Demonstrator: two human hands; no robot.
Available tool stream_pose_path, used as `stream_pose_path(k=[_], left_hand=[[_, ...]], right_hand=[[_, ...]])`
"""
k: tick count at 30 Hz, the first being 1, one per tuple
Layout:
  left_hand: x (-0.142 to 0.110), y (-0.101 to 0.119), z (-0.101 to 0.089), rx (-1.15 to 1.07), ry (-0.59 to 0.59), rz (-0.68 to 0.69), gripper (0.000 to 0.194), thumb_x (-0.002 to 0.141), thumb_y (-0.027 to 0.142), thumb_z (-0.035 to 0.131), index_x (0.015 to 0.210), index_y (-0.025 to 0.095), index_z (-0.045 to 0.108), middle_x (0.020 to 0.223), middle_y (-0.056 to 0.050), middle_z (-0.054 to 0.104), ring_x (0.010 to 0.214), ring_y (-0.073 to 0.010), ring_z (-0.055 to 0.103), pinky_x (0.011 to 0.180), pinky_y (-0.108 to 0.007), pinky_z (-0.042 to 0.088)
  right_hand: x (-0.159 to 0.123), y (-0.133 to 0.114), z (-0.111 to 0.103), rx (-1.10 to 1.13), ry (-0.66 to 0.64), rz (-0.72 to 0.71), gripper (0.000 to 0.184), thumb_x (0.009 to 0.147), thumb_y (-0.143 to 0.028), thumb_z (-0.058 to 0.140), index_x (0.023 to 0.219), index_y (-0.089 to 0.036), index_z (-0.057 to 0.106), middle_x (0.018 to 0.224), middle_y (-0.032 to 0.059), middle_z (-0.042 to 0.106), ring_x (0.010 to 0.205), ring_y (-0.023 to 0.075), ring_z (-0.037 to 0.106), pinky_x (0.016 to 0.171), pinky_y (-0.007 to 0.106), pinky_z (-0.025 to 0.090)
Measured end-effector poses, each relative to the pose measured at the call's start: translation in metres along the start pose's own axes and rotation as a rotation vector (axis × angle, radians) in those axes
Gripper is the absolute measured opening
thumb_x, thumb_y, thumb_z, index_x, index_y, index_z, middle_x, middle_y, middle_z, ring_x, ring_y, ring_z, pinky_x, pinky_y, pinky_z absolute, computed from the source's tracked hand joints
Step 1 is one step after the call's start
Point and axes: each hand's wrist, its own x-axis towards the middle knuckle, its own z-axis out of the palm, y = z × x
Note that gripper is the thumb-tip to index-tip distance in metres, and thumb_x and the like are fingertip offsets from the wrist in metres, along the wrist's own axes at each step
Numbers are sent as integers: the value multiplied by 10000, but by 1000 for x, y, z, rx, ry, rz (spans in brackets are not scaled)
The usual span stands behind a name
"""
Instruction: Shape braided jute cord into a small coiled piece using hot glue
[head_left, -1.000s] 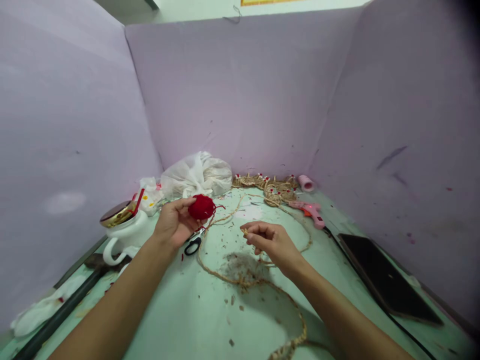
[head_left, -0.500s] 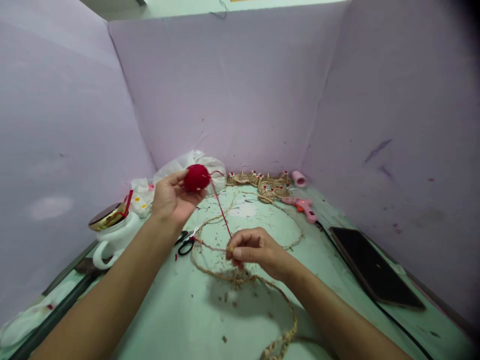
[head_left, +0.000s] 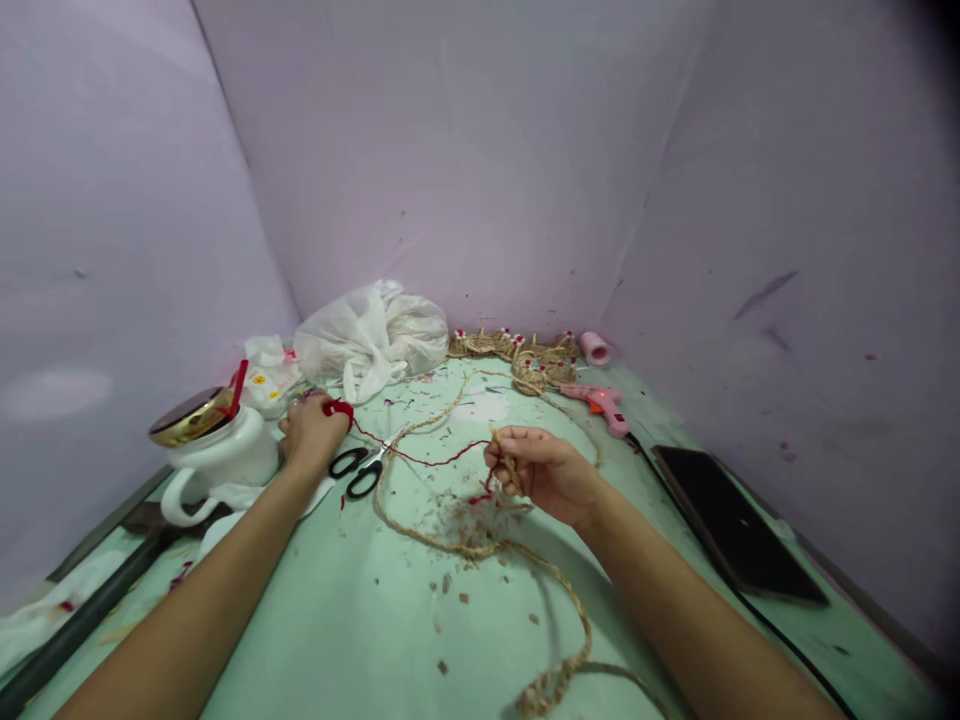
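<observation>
At the left, beside the white mug, my left hand [head_left: 311,435] is closed around a ball of red yarn [head_left: 342,411], mostly hidden by the fingers. A strand of red yarn [head_left: 442,463] runs slack from it, past the scissors [head_left: 367,470], to my right hand [head_left: 536,468]. That hand pinches a piece of jute twine [head_left: 508,462] above the table, and a short red end hangs below the fingers. A long braided jute cord [head_left: 442,546] curves across the table beneath, with a thicker bundle [head_left: 546,690] at the front.
Left stand a white mug [head_left: 225,455] with a gold lid and a dark rod [head_left: 90,610]. At the back are a white plastic bag [head_left: 375,340] and jute pieces with red beads [head_left: 536,365]. A pink glue gun [head_left: 600,403], pink spool [head_left: 595,348] and black tablet [head_left: 739,525] lie right.
My left hand has carried the red yarn ball down and left to the table beside the mug. The strand has gone slack. My right hand has shifted slightly right, still pinching the twine.
</observation>
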Motion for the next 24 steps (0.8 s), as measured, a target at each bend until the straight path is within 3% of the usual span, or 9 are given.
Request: stream_pose_path(k=[2, 4, 6, 9, 12, 15, 17, 21, 24], left_hand=[[-14, 5, 7, 100, 94, 172, 387, 484, -32, 587, 803, 186, 578, 1327, -92, 390, 1195, -312, 354, 815, -303, 393], [-35, 14, 20, 305, 154, 471, 415, 510, 0, 621, 872, 204, 625, 1359, -67, 383, 1224, -324, 321, 855, -314, 382], [-62, 22, 35, 344, -21, 554, 311, 569, 58, 640, 840, 209, 664, 1121, -61, 578, 1021, -260, 502, 778, -282, 416], [-100, 23, 55, 300, -466, 112, 58, 630, 182, 645, 672, 147, 665, 593, -28, 597, 494, -123, 478, 467, -227, 359], [-120, 11, 65, 98, -637, -155, 248, 602, 214, 678, 833, 135, 635, 578, 9, 585, 366, -54, 390, 366, -182, 250], [-122, -2, 68, -45, -680, -206, 408, 564, 226, 721, 942, 138, 598, 620, 5, 608, 366, -58, 446, 337, -164, 237], [-119, -5, 69, -41, -719, -229, 353, 566, 230, 725, 885, 125, 618, 586, -1, 607, 360, -58, 459, 329, -156, 243], [-104, 3, 63, 155, -750, -267, 155, 615, 248, 681, 599, 108, 617, 410, 14, 513, 280, -35, 362, 294, -142, 182], [-84, 16, 45, 309, -750, -239, 118, 612, 212, 663, 567, 106, 637, 387, 1, 506, 258, -25, 314, 280, -135, 142]], right_hand=[[2, 6, 2, 11, -1, 51, 150, 607, -236, 712, 647, -107, 648, 633, 31, 639, 453, 66, 539, 424, 168, 442], [3, 10, 4, 27, -7, 75, 139, 617, -224, 706, 651, -101, 651, 647, 36, 643, 470, 68, 550, 443, 170, 460], [4, 13, 7, 49, -7, 68, 136, 610, -222, 711, 650, -106, 652, 657, 33, 647, 492, 72, 562, 458, 168, 470], [4, 14, 10, 83, 8, 30, 138, 599, -228, 722, 648, -119, 652, 638, 16, 645, 506, 68, 568, 477, 153, 474], [4, 14, 10, 107, 26, -10, 148, 599, -238, 734, 650, -130, 648, 600, 5, 641, 492, 64, 572, 486, 144, 473], [6, 16, 8, 115, 43, -28, 156, 590, -224, 755, 652, -132, 646, 603, 10, 652, 493, 70, 586, 499, 149, 481], [7, 18, 6, 109, 54, -26, 165, 588, -218, 765, 656, -120, 651, 585, 17, 650, 485, 75, 589, 494, 152, 482], [11, 22, 0, 111, 119, -36, 154, 607, -212, 763, 653, -113, 654, 591, 10, 649, 470, 61, 575, 482, 141, 483], [15, 23, -6, 121, 180, -41, 117, 636, -187, 740, 629, -121, 643, 581, -9, 632, 450, 48, 555, 480, 140, 493]])
